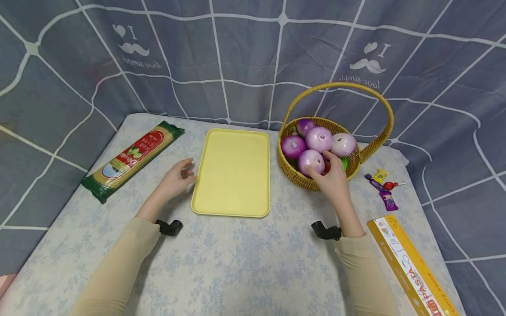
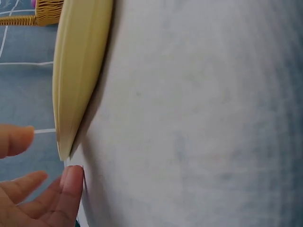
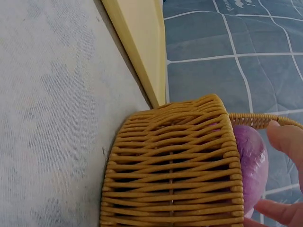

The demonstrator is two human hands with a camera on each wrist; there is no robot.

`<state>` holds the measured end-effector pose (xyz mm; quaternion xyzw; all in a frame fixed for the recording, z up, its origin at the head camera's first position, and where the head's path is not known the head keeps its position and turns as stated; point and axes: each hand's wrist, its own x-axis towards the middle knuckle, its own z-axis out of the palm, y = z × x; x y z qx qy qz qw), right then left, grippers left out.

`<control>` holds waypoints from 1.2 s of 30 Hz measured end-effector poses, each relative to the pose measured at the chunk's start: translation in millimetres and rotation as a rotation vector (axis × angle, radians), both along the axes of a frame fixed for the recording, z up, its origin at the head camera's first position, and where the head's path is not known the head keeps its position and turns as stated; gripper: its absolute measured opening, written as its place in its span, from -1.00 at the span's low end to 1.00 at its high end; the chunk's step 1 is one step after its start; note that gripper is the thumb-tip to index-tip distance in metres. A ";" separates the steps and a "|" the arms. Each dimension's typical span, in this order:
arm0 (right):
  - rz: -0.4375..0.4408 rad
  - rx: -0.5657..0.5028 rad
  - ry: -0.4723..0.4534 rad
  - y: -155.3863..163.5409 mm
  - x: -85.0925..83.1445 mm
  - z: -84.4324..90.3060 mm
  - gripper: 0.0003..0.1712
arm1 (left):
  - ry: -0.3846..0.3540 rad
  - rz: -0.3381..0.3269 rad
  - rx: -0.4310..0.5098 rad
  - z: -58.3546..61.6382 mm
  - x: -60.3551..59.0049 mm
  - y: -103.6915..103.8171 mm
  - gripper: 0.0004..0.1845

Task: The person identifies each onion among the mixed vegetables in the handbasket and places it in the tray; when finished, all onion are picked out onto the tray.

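Observation:
A woven basket (image 1: 294,173) with a tall handle holds several purple onions, and some green and red shows beneath them. My right hand (image 1: 325,169) reaches over the basket's front rim, with thumb and fingers curled round the front onion (image 1: 310,159). In the right wrist view that onion (image 3: 253,161) sits between a finger (image 3: 288,137) and the thumb (image 3: 277,211), above the basket wall (image 3: 173,175). An empty yellow tray (image 1: 233,171) lies left of the basket. My left hand (image 1: 185,170) rests relaxed beside the tray's left edge, holding nothing. Its fingertip (image 2: 71,182) is close to the tray's corner (image 2: 64,146).
A long spaghetti pack (image 1: 133,159) lies at the left of the table. A yellow pasta box (image 1: 411,267) sits at the front right, with several wrapped candies (image 1: 383,186) beyond it. A grey checked cloth hangs behind and around the table.

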<state>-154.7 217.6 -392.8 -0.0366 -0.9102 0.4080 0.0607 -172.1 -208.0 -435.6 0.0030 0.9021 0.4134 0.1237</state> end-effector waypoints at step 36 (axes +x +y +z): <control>-0.015 -0.229 0.093 -29.8 5.5 14.9 -0.10 | -0.076 0.052 0.063 -12.8 -7.3 3.4 -0.38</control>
